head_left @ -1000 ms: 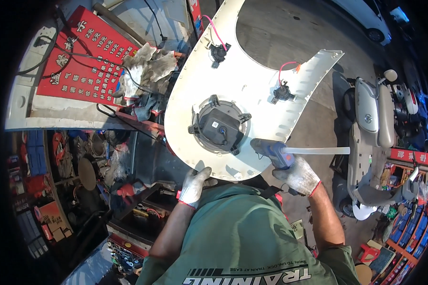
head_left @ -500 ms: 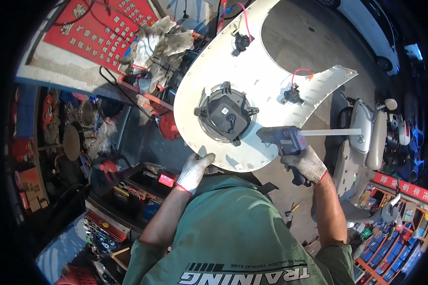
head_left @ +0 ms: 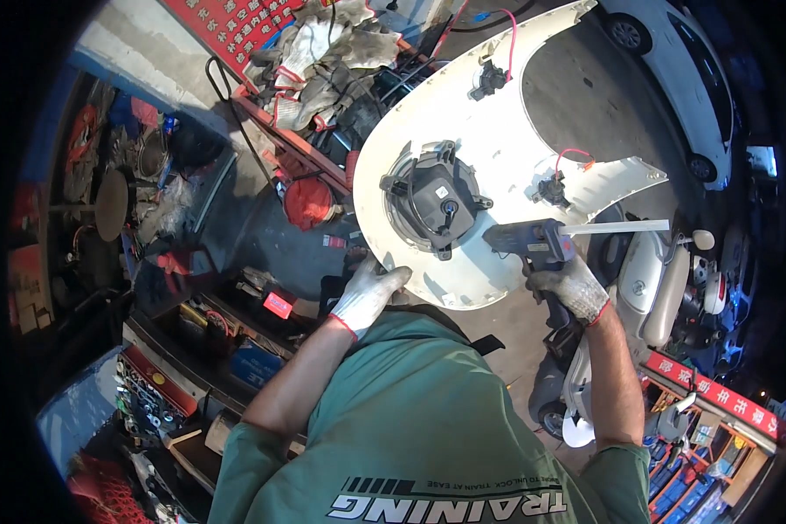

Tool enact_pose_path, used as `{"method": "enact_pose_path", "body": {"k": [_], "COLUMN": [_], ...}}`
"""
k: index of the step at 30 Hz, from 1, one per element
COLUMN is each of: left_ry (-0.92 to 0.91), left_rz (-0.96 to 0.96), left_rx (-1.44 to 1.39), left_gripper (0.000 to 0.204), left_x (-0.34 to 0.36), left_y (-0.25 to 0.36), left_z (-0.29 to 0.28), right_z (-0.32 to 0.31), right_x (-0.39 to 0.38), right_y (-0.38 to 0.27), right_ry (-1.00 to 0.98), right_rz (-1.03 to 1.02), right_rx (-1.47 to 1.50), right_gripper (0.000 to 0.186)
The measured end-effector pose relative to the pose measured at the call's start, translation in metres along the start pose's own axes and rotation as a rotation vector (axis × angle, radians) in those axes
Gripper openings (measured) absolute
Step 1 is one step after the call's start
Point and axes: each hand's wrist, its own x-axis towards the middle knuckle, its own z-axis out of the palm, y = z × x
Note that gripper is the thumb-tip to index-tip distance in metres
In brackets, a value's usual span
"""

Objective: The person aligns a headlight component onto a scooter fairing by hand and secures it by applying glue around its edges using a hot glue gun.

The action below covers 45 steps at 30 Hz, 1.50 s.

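A cream-white curved scooter front panel (head_left: 489,166) is held up before me, its inner side showing. A black headlight housing (head_left: 437,203) sits in its round opening, and two small black lamp sockets with pink wires are fixed farther out. My left hand (head_left: 372,293), in a white work glove, grips the panel's near left edge, thumb on top; its other fingers are hidden below. My right hand (head_left: 572,288), also gloved, holds a dark blue glue gun (head_left: 533,244) by its handle. A long whitish glue stick (head_left: 620,227) juts from its back. The nozzle points left toward the housing.
On the left are cluttered shelves, a red round container (head_left: 307,203) and a long open toolbox (head_left: 205,341). Used gloves (head_left: 319,52) lie heaped beyond the panel. A parked scooter (head_left: 642,288) and parts rack (head_left: 707,463) stand right; a white car (head_left: 681,70) is farther off.
The surroundings have shifted in view, as my head has turned. Panel, glue gun and both hands appear slightly farther right, with the same grips kept.
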Motion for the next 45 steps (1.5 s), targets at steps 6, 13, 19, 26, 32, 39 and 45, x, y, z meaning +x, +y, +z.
{"method": "enact_pose_path", "body": {"k": [6, 13, 19, 26, 32, 39, 45], "left_ry": [0.001, -0.037, -0.016, 0.06, 0.042, 0.054, 0.078], "left_rz": [0.034, 0.034, 0.02, 0.074, 0.064, 0.088, 0.291], "left_rx": [-0.056, -0.017, 0.081, 0.346, 0.279, 0.484, 0.81], "left_gripper": [0.051, 0.05, 0.046, 0.052, 0.055, 0.063, 0.038], "left_x": [-0.001, 0.005, -0.004, -0.001, 0.008, 0.012, -0.037], "left_y": [0.0, -0.006, 0.011, 0.011, -0.001, -0.009, 0.036], "left_z": [0.003, -0.002, 0.004, 0.002, 0.001, -0.008, -0.01], "right_z": [0.001, 0.003, 0.0, 0.01, 0.009, 0.002, -0.006], "right_x": [0.011, 0.022, 0.029, 0.033, 0.039, 0.041, 0.019], "right_y": [-0.01, -0.027, -0.037, -0.05, -0.049, -0.047, -0.036], "right_ry": [-0.019, -0.055, -0.141, -0.101, -0.126, -0.183, -0.092], "right_rz": [0.064, 0.059, 0.132, 0.18, 0.191, 0.188, 0.154], "right_rx": [-0.152, -0.216, -0.156, -0.09, -0.206, -0.188, 0.098], "right_gripper": [0.026, 0.015, 0.021, 0.021, 0.022, 0.028, 0.029]}}
